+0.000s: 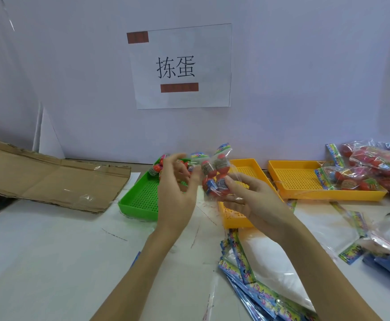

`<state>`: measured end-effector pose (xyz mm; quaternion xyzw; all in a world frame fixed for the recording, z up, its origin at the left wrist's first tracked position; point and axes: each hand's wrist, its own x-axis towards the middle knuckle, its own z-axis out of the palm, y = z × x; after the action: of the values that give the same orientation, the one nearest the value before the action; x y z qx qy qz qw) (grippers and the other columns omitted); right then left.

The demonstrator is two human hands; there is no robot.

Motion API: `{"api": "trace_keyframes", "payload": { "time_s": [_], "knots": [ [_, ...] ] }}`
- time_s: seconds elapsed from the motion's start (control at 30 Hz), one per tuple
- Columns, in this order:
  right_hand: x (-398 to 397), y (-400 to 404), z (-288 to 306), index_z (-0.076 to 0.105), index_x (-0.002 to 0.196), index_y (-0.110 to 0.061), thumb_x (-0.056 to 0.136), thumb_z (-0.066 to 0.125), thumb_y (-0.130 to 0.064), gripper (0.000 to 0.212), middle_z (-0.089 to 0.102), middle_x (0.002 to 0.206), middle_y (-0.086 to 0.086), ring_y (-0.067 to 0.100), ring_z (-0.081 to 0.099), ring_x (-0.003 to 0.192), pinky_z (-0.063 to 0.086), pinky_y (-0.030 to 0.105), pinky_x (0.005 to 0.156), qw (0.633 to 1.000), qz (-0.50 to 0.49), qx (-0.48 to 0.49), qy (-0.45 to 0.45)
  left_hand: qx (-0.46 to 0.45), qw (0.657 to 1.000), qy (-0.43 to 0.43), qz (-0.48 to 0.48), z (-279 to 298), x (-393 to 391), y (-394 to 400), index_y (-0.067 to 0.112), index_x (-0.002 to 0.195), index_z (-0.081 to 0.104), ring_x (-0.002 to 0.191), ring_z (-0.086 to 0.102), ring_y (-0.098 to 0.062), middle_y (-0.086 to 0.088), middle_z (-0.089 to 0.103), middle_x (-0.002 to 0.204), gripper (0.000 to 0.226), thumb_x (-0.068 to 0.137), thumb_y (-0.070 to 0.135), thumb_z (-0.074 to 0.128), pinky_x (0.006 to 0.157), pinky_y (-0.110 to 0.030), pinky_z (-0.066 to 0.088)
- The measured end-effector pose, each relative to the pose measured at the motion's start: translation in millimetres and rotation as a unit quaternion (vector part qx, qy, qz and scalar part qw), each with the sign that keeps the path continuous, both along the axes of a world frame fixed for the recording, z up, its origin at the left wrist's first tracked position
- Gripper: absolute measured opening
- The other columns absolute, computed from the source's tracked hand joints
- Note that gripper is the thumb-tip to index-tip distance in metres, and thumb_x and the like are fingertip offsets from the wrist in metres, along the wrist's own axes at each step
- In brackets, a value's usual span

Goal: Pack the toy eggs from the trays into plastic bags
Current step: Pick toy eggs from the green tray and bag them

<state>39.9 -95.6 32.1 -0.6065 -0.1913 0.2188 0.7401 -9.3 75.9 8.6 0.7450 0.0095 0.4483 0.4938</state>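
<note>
My right hand (250, 200) holds a clear plastic bag (214, 174) with several red and blue toy eggs in it, gripping it from below above the table. My left hand (177, 188) hovers just left of the bag, blurred, fingers relaxed and spread, near the bag's coloured header. Behind my left hand a green tray (138, 198) keeps a few loose toy eggs (158, 167) at its far end. A yellow tray (233, 218) lies under my right hand, largely hidden.
A second yellow tray (305, 184) at the right holds a filled bag (349, 180). More filled bags (379, 161) pile at the far right. Flat bags (251, 281) lie stacked near my right forearm. Flattened cardboard (50, 177) lies at the left.
</note>
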Motion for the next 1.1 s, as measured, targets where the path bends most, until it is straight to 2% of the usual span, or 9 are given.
{"api": "trace_keyframes", "payload": {
  "time_s": [0.07,0.13,0.27,0.33,0.53,0.63,0.77,0.97,1.1],
  "knots": [
    [-1,-2,0,0.071,0.123,-0.022,0.091,0.071,-0.042,0.038,0.078,0.111,0.005,0.024,0.076,0.102,0.057,0.021,0.074,0.999,0.026,-0.036,-0.019,-0.157,0.984,0.077,-0.040,3,3,8,0.020,0.122,0.059,0.084,0.066,-0.017,-0.004,0.066,0.099,0.044,0.094,0.053,0.064,0.067,-0.030,0.059],
    [0,-5,-1,0.071,0.123,-0.029,0.090,0.071,-0.046,0.036,0.079,0.109,0.002,0.020,0.076,0.100,0.057,0.023,0.076,0.994,0.053,-0.089,-0.047,-0.287,0.938,0.140,-0.136,6,3,19,0.008,0.114,0.069,0.081,0.065,-0.016,-0.011,0.072,0.100,0.048,0.090,0.050,0.068,0.068,-0.027,0.056],
    [1,-6,-2,0.079,0.107,-0.031,0.087,0.069,-0.053,0.032,0.080,0.096,0.000,0.009,0.072,0.081,0.058,0.021,0.070,0.993,0.036,-0.106,-0.046,-0.378,0.887,0.160,-0.212,6,0,29,0.003,0.099,0.077,0.081,0.058,-0.018,-0.013,0.070,0.094,0.025,0.083,0.022,0.078,0.076,-0.029,0.050],
    [2,-5,-2,0.081,0.101,-0.022,0.090,0.061,-0.051,0.037,0.078,0.088,0.002,0.009,0.070,0.075,0.056,0.021,0.067,0.997,0.017,-0.076,-0.016,-0.362,0.904,0.134,-0.184,5,2,29,0.007,0.096,0.076,0.073,0.059,-0.013,-0.008,0.069,0.085,0.013,0.089,0.018,0.075,0.070,-0.026,0.051],
    [1,2,-3,0.075,0.111,-0.015,0.085,0.058,-0.055,0.050,0.079,0.087,0.001,0.009,0.075,0.076,0.058,0.021,0.064,0.998,-0.010,-0.066,0.002,-0.163,0.984,0.047,-0.047,3,4,19,0.013,0.097,0.065,0.056,0.056,-0.006,0.008,0.062,0.063,0.009,0.104,0.018,0.063,0.056,-0.019,0.050],
    [-1,2,-2,0.067,0.128,-0.028,0.083,0.072,-0.056,0.053,0.079,0.105,0.007,0.022,0.077,0.097,0.063,0.030,0.078,0.998,0.049,-0.032,0.034,-0.157,0.987,0.022,-0.024,1,4,17,0.019,0.096,0.063,0.060,0.056,0.000,0.014,0.063,0.068,0.009,0.105,0.019,0.061,0.058,-0.015,0.047],
    [-4,6,-9,0.059,0.124,-0.039,0.072,0.091,-0.021,0.063,0.078,0.111,0.011,0.035,0.075,0.105,0.063,0.035,0.082,0.992,0.117,-0.014,0.048,-0.142,0.990,0.018,-0.005,1,5,21,0.023,0.096,0.064,0.064,0.056,-0.001,0.015,0.064,0.071,0.008,0.104,0.024,0.063,0.061,-0.017,0.048],
    [-3,7,-12,0.055,0.117,-0.049,0.084,0.083,-0.017,0.054,0.079,0.102,0.001,0.019,0.076,0.099,0.060,0.022,0.075,0.993,0.086,-0.060,-0.049,-0.209,0.977,0.036,-0.032,4,4,24,0.013,0.099,0.063,0.061,0.054,-0.009,0.009,0.060,0.064,0.009,0.106,0.017,0.059,0.063,-0.022,0.050],
    [-2,6,-9,0.054,0.127,-0.032,0.092,0.077,-0.022,0.043,0.080,0.105,0.005,0.023,0.078,0.097,0.062,0.025,0.075,0.997,0.058,-0.037,-0.023,-0.224,0.973,0.052,-0.031,4,3,20,0.015,0.102,0.062,0.075,0.057,-0.006,0.003,0.063,0.087,0.010,0.107,0.021,0.057,0.077,-0.028,0.051]
  ]
}}
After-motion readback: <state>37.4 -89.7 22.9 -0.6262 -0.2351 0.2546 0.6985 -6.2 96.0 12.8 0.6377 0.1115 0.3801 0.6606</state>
